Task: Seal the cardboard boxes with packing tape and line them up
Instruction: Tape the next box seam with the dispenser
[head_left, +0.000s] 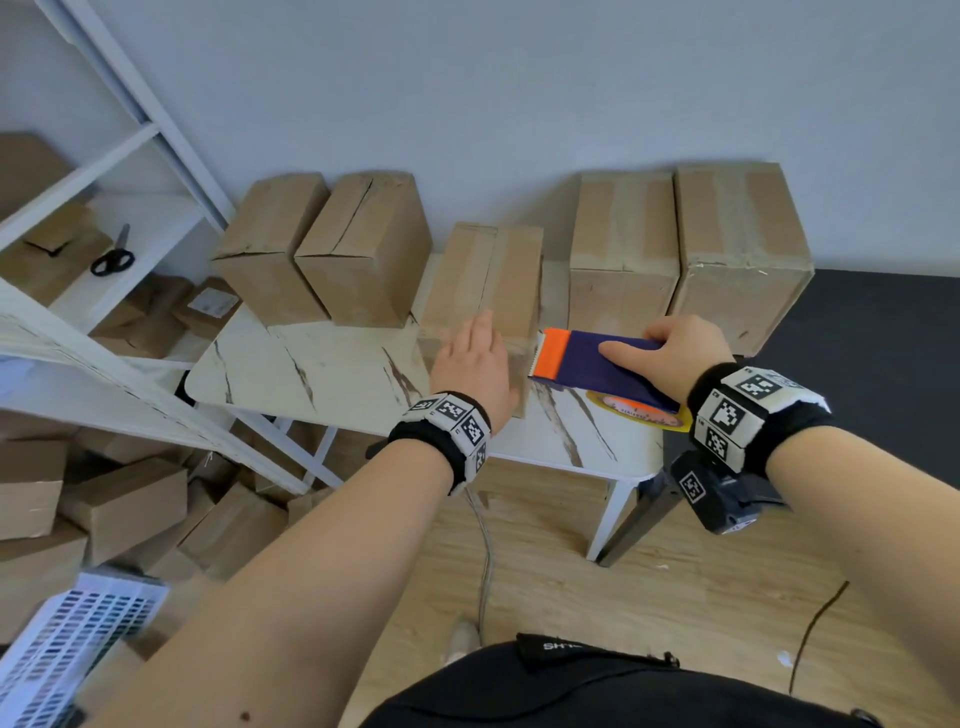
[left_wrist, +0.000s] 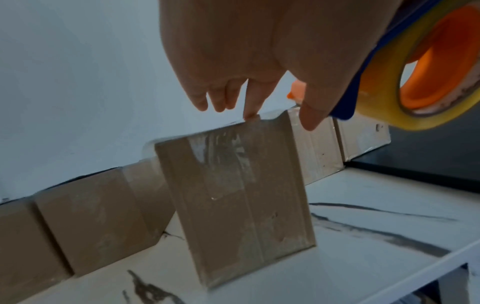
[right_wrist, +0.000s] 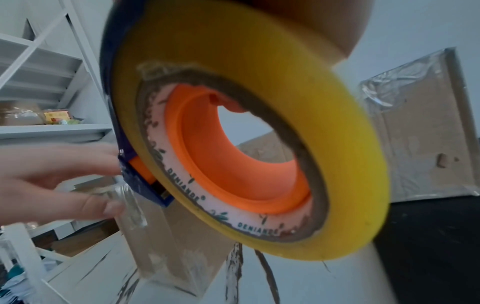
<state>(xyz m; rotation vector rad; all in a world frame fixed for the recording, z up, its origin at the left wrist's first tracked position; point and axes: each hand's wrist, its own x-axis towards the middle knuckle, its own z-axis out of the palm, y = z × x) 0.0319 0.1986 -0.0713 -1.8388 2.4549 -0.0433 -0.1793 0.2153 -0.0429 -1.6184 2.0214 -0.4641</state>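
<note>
Box (head_left: 485, 291): cardboard, middle of the table (head_left: 322, 369), standing forward of the row behind it. Clear tape runs over its top and down the near face; wrinkled at the near top edge. Seen also from the left wrist (left_wrist: 239, 205) and the right wrist (right_wrist: 176, 242).

Left hand (head_left: 475, 364): flat on the box's near top edge, fingers straight, pressing the tape down; grasping nothing. In the left wrist view one fingertip (left_wrist: 250, 116) touches the top edge, the others lifted just clear.

Right hand (head_left: 675, 356): wrapped round the dispenser (head_left: 608, 371), thumb laid along its blue side.

Dispenser: blue body, orange front end with a toothed blade, held level just right of the box at its top edge. A strip of clear tape bridges from blade to box, visible in the right wrist view beside the left thumb.

Tape roll (right_wrist: 259, 144): yellow, orange hub, mounted under the dispenser.

Left boxes (head_left: 322, 249): two, side by side at the table's back left, against the wall (head_left: 519, 78); seams appear untaped.

Right boxes (head_left: 685, 249): two, side by side at the back right, tape bands across their tops.

Shelf (head_left: 104, 208): white, left of the table; holds scissors (head_left: 113, 254) and more cardboard.

Floor pile (head_left: 104, 509): loose boxes under and beside the shelf.
</note>
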